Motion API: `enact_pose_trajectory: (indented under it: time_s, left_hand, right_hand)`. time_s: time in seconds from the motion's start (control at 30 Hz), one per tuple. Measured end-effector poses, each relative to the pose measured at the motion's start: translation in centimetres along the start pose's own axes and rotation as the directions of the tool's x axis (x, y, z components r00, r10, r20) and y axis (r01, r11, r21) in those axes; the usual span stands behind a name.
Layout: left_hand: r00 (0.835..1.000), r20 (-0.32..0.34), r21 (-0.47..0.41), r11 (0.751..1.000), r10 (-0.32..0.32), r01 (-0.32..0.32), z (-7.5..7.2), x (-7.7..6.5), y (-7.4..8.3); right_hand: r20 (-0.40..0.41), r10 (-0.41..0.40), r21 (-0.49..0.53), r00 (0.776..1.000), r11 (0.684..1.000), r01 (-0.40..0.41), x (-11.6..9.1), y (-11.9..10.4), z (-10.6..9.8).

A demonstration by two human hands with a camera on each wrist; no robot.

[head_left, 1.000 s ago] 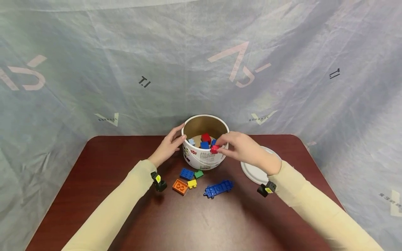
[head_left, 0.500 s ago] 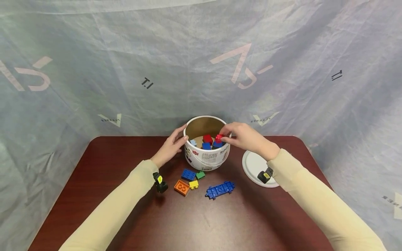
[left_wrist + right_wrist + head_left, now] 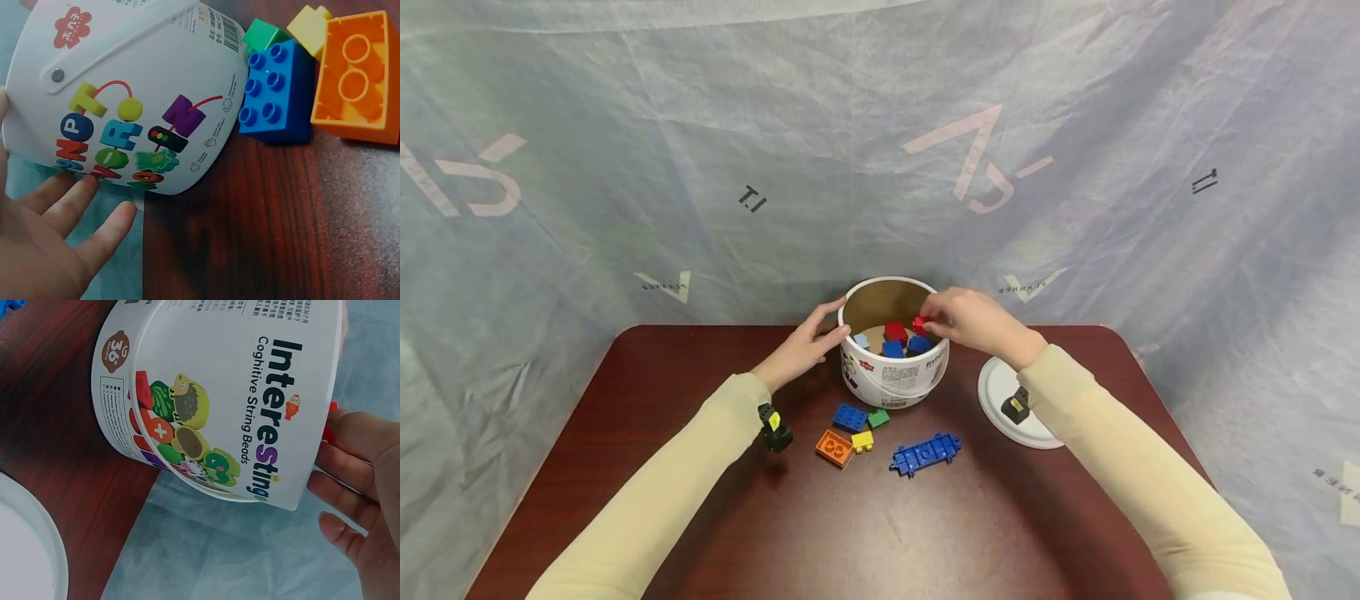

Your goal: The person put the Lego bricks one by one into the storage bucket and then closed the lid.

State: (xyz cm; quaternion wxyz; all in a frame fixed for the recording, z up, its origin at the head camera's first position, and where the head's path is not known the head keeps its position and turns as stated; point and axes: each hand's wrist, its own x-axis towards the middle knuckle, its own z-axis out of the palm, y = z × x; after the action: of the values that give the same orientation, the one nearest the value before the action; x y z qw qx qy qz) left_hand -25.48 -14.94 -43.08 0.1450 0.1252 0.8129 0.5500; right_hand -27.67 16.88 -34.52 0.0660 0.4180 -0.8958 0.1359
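A white bucket (image 3: 891, 379) with printed letters and pictures stands upright at the back of the table. My left hand (image 3: 801, 350) rests against its left side at the rim; in the left wrist view the extended fingers (image 3: 103, 234) lie along the outer wall, one held away from it. At the bucket's right rim my right hand (image 3: 973, 321) pinches a small red toy brick (image 3: 919, 325) over the opening. Inside lie a red brick (image 3: 896, 332), blue bricks (image 3: 892, 349) and a light blue piece (image 3: 861, 341). The right wrist view shows only the red brick's edge (image 3: 331, 422).
In front of the bucket lie a blue brick (image 3: 850, 417), a green brick (image 3: 878, 418), a yellow brick (image 3: 862, 441), an upturned orange brick (image 3: 834, 448) and a long blue wheel base (image 3: 926, 454). A white lid (image 3: 1000, 392) lies at right on the dark table (image 3: 880, 533).
My right hand has carried the red brick from the bucket's front rim back and inward over the opening. The left hand keeps its place at the left rim.
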Motion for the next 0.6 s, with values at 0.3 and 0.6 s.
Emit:
enact_pose_trajectory:
  time_s: [0.3, 0.6]
  left_hand:
    - [1.000, -0.019, 0.031, 1.000, 0.003, -0.002, 0.2, -0.2, 0.1]
    - [1.000, -0.014, -0.009, 1.000, -0.018, 0.018, 0.5, -0.1, -0.4]
  right_hand:
    - [0.011, 0.016, -0.034, 1.000, 0.999, -0.015, 0.9, 0.3, 0.7]
    - [-0.014, -0.010, -0.072, 1.000, 0.997, 0.008, 1.6, 0.4, 1.7]
